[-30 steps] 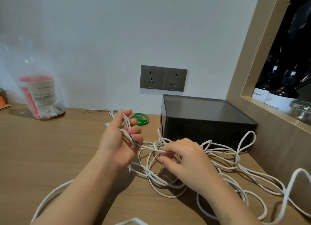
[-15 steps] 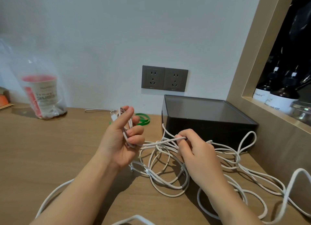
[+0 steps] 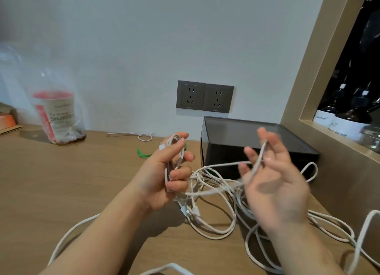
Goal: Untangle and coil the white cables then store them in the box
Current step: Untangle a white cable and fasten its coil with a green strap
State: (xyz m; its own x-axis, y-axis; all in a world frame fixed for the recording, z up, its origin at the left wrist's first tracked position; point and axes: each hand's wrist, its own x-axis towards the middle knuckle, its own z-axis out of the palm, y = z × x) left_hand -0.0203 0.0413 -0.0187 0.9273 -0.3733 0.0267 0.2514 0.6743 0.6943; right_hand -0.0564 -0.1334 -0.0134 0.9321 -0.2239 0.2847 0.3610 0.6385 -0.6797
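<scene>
A tangle of white cables (image 3: 213,211) lies on the wooden desk (image 3: 61,184) in front of the black box (image 3: 253,143), whose top faces up at the back right. My left hand (image 3: 164,176) is closed around a small coil of white cable held upright. My right hand (image 3: 271,180), blurred and raised in front of the box, has a strand of white cable running across its spread fingers, pinched near the fingertips. Loops trail off to the right and toward the near edge.
A green band (image 3: 141,153) and a thin white cord (image 3: 133,135) lie near the wall. A plastic bag holding a cup (image 3: 56,114) stands at the back left. Two wall sockets (image 3: 204,96) sit above the box. A wooden shelf frame with dark bottles (image 3: 341,118) borders the right.
My right hand has lifted from the tangle on the desk up in front of the box, pulling a strand with it. My left hand keeps its coil.
</scene>
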